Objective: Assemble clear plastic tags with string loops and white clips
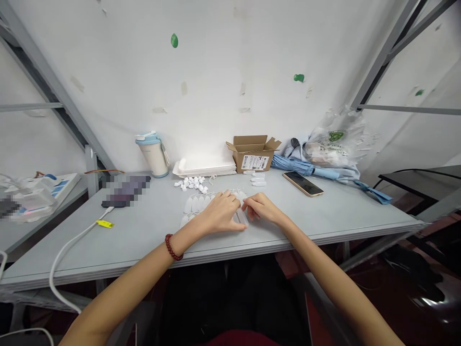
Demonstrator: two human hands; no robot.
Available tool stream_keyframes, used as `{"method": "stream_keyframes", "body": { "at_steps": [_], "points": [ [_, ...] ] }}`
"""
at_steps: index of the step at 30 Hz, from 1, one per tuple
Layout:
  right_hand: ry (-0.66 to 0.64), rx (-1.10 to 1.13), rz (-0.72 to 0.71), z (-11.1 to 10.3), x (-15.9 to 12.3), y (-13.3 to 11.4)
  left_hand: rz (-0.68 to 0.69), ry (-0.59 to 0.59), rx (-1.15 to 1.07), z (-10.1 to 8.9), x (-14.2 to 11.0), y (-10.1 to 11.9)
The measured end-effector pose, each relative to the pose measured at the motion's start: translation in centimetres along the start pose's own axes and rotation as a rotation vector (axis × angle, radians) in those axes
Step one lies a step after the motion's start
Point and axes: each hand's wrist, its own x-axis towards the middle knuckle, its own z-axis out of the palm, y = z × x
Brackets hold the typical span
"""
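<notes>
Rows of translucent white tag-like pieces (194,204), with thin white loops at their tops, lie on the grey table near its front edge. My left hand (224,214) rests over the right part of these rows, its fingers bent forward and its thumb stretched away from them. Close beside it, my right hand (262,207) has its fingers curled in at the right end of the rows. Whatever its fingertips pinch is too small or hidden to make out. Behind the rows sits a pile of small white caps or knobs (192,184). Several small white capsule-shaped pieces (258,180) lie behind my right hand.
Along the wall stand a cream tumbler (153,154), a stack of white sheets or trays (207,166) and an open cardboard box (251,156). A phone (303,183), a folded blue umbrella (324,172) and a plastic bag (333,144) lie right. A white cable (74,238) crosses the left side.
</notes>
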Motion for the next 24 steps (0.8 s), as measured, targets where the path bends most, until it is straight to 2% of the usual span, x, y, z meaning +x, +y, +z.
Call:
{"method": "stream_keyframes", "body": {
  "at_steps": [7, 20, 24],
  "points": [
    [-0.028, -0.135, -0.016, 0.1, 0.1, -0.1, 0.016, -0.056, 0.005, -0.3, 0.3, -0.1],
    [-0.034, -0.221, 0.010, 0.2, 0.1, -0.2, 0.002, -0.088, 0.008, -0.3, 0.5, -0.4],
    [0.046, -0.249, -0.031, -0.5, 0.4, -0.2, -0.039, -0.066, -0.072, -1.2, 0.6, -1.2]
  ]
}}
